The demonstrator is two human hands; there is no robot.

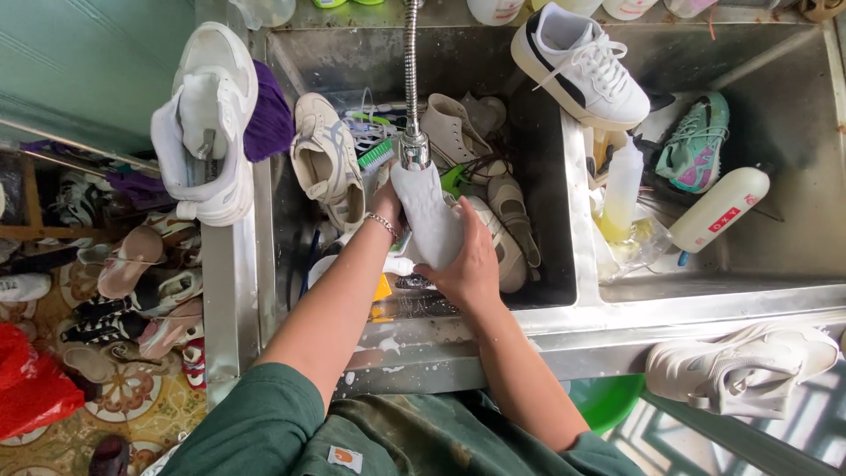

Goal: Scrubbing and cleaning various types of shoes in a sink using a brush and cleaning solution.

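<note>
Both my hands hold a white shoe insole [426, 210] under the spray head of a flexible metal faucet [412, 132] over the left basin of a steel sink [564, 304]. My right hand [467, 264] grips the insole's lower end from the right. My left hand [388, 201], with a bracelet on its wrist, holds its left edge and is partly hidden behind it. Beige and white sneakers [328, 159] lie in the basin around the insole.
A white sneaker with a black stripe [577, 63] rests on the divider. A white high-top [207, 123] sits on the left rim, another white sneaker [740, 366] on the front right edge. Squeeze bottle [622, 181], white bottle [718, 210] and teal shoe [696, 141] fill the right basin. Many shoes [132, 282] cover the floor left.
</note>
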